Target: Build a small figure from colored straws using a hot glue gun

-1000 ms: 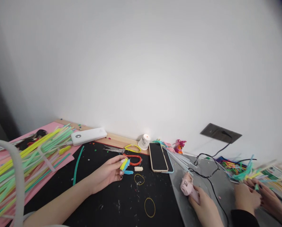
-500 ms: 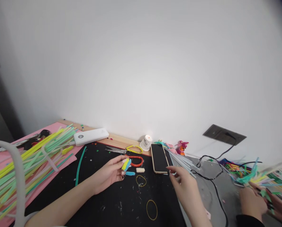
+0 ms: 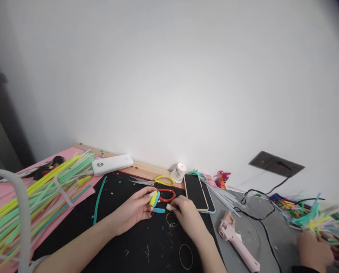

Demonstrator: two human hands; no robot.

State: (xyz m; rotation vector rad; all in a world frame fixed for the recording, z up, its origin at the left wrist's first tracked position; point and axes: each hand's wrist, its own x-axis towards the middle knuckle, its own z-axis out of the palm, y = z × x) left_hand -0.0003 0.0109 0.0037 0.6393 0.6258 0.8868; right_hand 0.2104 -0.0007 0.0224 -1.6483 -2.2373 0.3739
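Observation:
My left hand (image 3: 136, 208) pinches a small yellow-and-blue fuzzy piece (image 3: 154, 198), which looks like short pipe cleaner lengths side by side. A separate blue piece (image 3: 159, 210) lies on the black mat just below those fingertips. To the right, my right hand (image 3: 186, 214) has its fingers closed on a short cream fuzzy piece (image 3: 169, 207), close to the mat. Scissors (image 3: 166, 195) with red and yellow handles lie behind both hands. One rubber band (image 3: 172, 220) is beside my right fingers, another rubber band (image 3: 185, 246) nearer me.
Bundled pipe cleaners (image 3: 44, 193) cover pink paper at left, near a white power bank-like box (image 3: 112, 164). Behind stand a paper cup (image 3: 178, 173) and phones (image 3: 196, 191). A pink glue gun (image 3: 237, 242) and black cable (image 3: 267, 235) lie right, near another person's hand (image 3: 314, 248).
My right hand has moved left from beside the phone and closed on the cream piece. The glue gun has come into sight. My left hand keeps its hold.

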